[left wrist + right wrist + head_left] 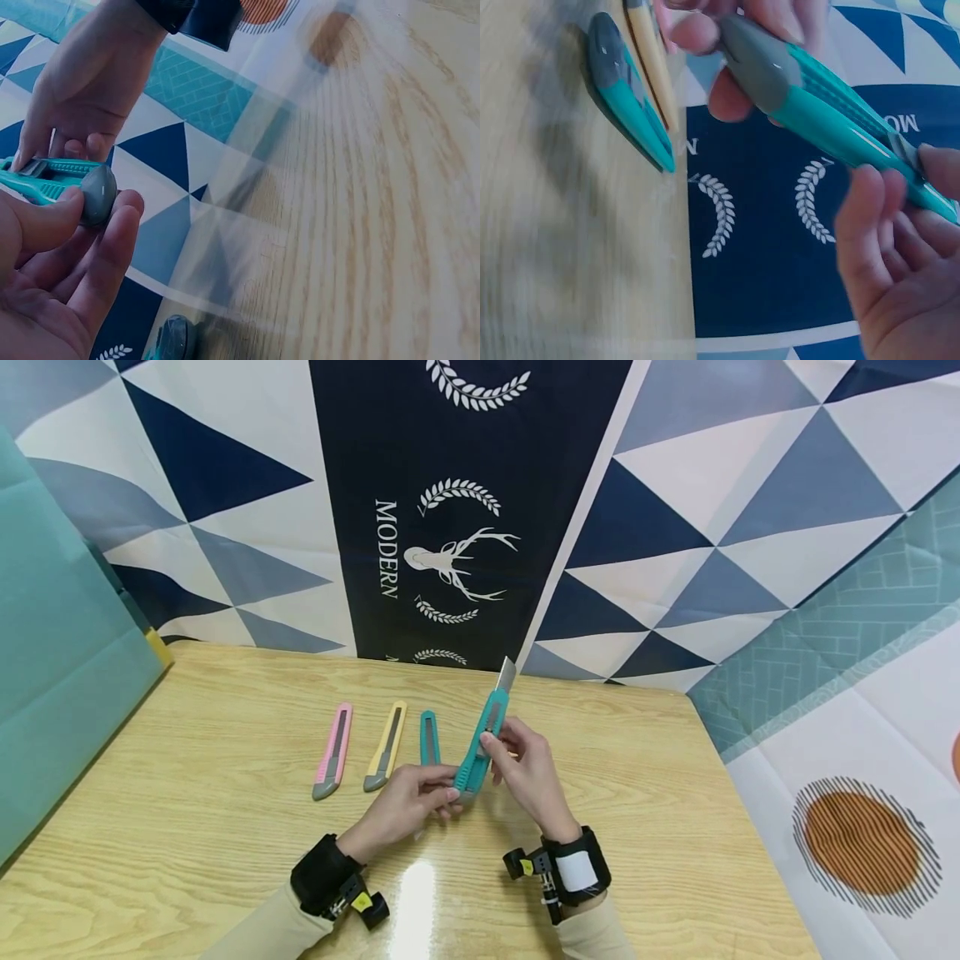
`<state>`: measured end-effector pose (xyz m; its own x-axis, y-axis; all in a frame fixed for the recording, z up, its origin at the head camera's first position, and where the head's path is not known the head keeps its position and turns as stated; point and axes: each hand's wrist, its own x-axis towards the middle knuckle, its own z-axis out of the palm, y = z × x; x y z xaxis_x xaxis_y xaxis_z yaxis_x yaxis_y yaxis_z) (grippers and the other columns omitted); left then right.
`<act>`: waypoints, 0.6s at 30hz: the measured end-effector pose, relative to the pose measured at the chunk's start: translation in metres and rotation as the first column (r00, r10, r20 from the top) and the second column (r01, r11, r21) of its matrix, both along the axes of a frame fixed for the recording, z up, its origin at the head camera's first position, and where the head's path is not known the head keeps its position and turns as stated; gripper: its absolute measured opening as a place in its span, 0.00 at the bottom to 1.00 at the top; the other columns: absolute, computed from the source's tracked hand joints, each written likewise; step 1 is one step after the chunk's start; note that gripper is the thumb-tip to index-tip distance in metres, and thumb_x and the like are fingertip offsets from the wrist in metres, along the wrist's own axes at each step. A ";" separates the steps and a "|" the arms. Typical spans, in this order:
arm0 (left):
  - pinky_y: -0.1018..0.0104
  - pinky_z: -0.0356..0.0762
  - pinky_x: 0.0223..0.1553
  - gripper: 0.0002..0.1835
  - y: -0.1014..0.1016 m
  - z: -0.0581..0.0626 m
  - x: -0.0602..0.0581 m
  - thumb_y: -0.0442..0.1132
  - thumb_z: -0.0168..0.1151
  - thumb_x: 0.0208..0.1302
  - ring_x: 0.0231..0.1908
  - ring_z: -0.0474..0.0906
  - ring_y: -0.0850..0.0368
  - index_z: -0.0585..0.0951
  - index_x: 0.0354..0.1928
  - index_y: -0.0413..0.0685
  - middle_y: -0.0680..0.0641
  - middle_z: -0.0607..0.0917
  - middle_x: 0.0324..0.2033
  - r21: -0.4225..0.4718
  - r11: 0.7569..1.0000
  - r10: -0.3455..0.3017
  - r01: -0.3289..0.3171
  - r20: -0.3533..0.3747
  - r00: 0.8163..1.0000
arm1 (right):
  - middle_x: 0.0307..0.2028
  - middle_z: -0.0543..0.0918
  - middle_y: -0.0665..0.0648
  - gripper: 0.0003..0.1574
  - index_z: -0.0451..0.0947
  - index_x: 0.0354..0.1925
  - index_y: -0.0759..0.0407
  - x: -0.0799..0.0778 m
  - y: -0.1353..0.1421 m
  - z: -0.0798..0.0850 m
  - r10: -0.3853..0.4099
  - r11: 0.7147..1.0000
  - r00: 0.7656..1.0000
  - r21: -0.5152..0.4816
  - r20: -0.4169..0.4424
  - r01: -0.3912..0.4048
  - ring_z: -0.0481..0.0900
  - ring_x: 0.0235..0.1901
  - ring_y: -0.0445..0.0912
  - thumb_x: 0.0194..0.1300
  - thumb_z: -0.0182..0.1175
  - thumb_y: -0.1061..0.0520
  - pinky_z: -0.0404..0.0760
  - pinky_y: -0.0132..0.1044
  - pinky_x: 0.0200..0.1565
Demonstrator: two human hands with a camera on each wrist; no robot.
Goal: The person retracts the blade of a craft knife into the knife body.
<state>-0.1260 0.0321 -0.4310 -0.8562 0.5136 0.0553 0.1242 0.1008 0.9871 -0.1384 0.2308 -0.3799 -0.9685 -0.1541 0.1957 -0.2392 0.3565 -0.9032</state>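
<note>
Both hands hold a teal utility knife up above the table, its blade extended and pointing away. The left hand pinches the grey end cap between thumb and fingers. Farther up the body, the right hand grips the knife with its thumb at the slider. Behind the left hand lies a second teal utility knife, its lower part hidden in the head view. A yellow utility knife and a pink utility knife lie to the left of it.
The wooden table ends at a wall cloth with triangles and a deer print. A teal panel stands along the left edge. Patterned cloth hangs at the right. Each wrist wears a black strap with a camera.
</note>
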 end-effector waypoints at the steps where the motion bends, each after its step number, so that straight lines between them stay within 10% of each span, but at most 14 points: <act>1: 0.58 0.88 0.36 0.20 0.001 0.000 0.000 0.33 0.57 0.70 0.36 0.87 0.43 0.77 0.62 0.37 0.34 0.88 0.39 0.000 1.000 0.003 -0.003 -0.001 1.000 | 0.27 0.82 0.67 0.15 0.80 0.43 0.64 0.000 0.001 0.000 0.005 1.000 1.000 0.009 0.020 -0.005 0.77 0.18 0.49 0.74 0.55 0.53 0.82 0.40 0.19; 18: 0.58 0.88 0.35 0.19 0.004 0.000 0.001 0.33 0.57 0.70 0.36 0.87 0.42 0.77 0.61 0.36 0.34 0.88 0.38 -0.010 1.000 0.010 -0.010 -0.006 1.000 | 0.24 0.83 0.64 0.13 0.82 0.37 0.64 0.006 -0.003 0.010 0.043 0.995 0.999 0.092 0.026 -0.045 0.78 0.16 0.50 0.73 0.56 0.56 0.82 0.42 0.20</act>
